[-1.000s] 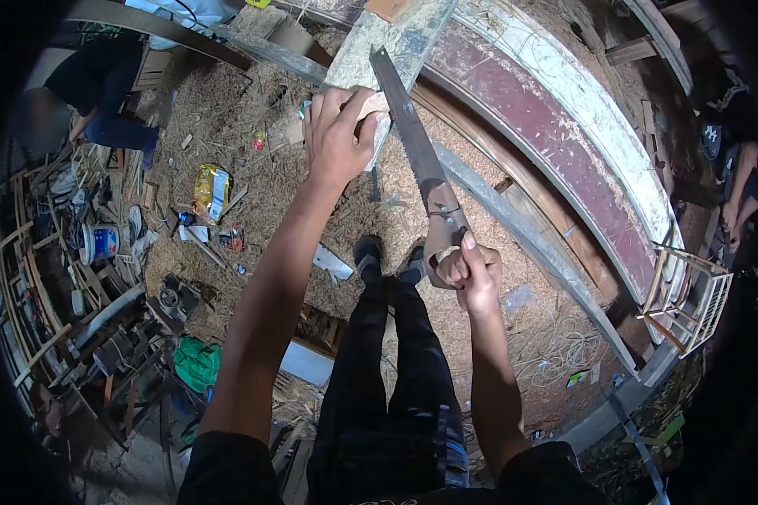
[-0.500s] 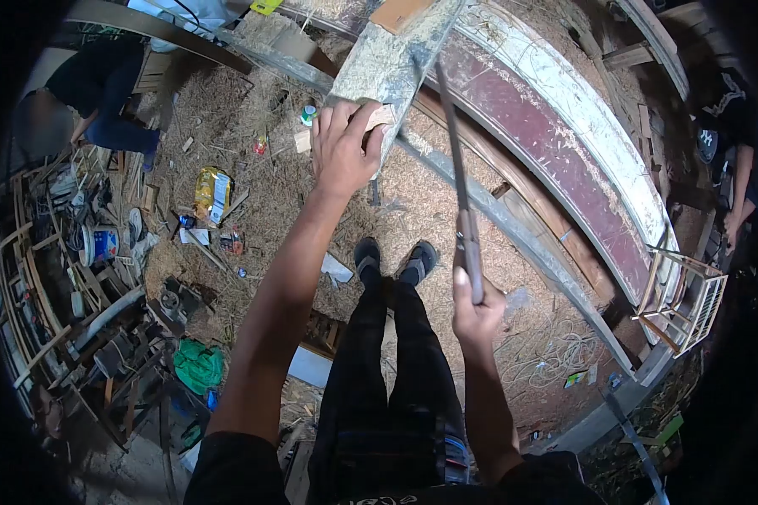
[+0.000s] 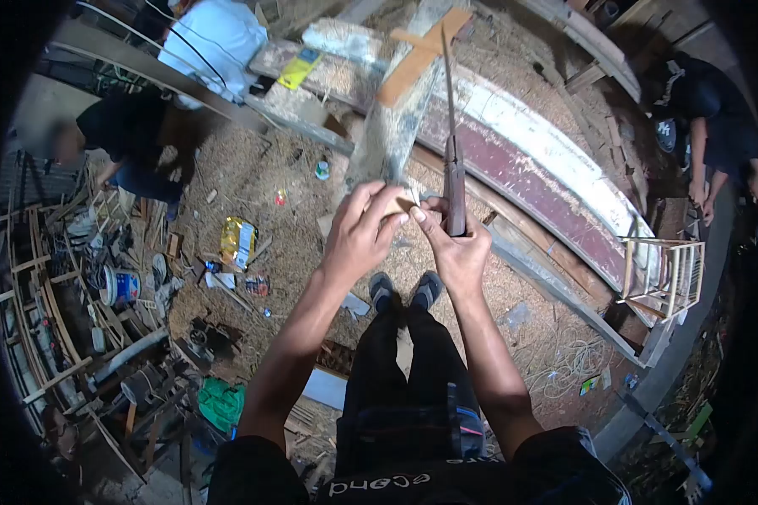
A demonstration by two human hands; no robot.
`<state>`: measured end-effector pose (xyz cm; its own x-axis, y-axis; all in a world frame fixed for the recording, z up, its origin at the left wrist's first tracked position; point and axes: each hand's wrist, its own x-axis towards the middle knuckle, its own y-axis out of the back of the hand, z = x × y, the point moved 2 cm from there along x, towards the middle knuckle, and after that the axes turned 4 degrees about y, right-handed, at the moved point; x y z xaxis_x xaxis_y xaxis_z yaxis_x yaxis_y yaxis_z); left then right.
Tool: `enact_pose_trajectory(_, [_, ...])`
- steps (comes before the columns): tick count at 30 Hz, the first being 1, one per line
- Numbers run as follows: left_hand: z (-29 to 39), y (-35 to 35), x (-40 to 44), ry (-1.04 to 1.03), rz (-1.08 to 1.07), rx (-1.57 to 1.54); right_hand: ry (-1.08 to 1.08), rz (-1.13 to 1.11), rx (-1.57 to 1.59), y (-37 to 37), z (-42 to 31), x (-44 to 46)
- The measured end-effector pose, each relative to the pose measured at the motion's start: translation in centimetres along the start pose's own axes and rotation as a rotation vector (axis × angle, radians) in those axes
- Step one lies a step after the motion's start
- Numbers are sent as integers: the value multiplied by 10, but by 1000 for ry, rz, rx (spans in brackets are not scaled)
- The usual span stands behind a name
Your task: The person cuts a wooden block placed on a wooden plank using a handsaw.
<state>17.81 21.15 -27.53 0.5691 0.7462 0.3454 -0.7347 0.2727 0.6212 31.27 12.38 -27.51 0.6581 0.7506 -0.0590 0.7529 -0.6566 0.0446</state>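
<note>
A small wood piece (image 3: 405, 204) sits between the left hand (image 3: 362, 229) and the right hand (image 3: 461, 251).
The left hand, fingers curled nearly closed, pinches the piece near the end of a pale, worn board (image 3: 377, 153); the right hand wraps a handsaw's (image 3: 453, 150) handle, blade pointing away, its thumb apparently touching the piece, whose shape the fingers partly hide.

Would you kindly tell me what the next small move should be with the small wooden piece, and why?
I would probably ease the right hand off the wooden piece and leave it to the left hand: both hands seem to touch it, while the right hand also holds the saw, its blade pointing forward.
</note>
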Motion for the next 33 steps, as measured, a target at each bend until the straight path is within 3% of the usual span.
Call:
enact_pose_trajectory(6, [80, 81, 3, -121, 29, 41, 13, -133, 26, 0, -110, -27])
enact_pose_trajectory(10, [128, 128, 4, -165, 39, 14, 161, -103, -131, 5, -169, -53])
enact_pose_trajectory(13, [159, 162, 2, -164, 71, -58, 216, -39, -29, 5, -197, -67])
enact_pose_trajectory(15, [175, 181, 0, -168, 128, -28, 105, -53, -122, 11, -227, -78])
enact_pose_trajectory(20, [196, 218, -3, -199, 189, -84, 177, -62, 60, -2, -254, -96])
enact_pose_trajectory(26, [220, 249, -6, -292, 265, -82, 142, -236, 262, -16, -293, -112])
enact_pose_trajectory(33, [237, 275, -14, -450, 428, 164, 200, -301, 511, -36, -295, -120])
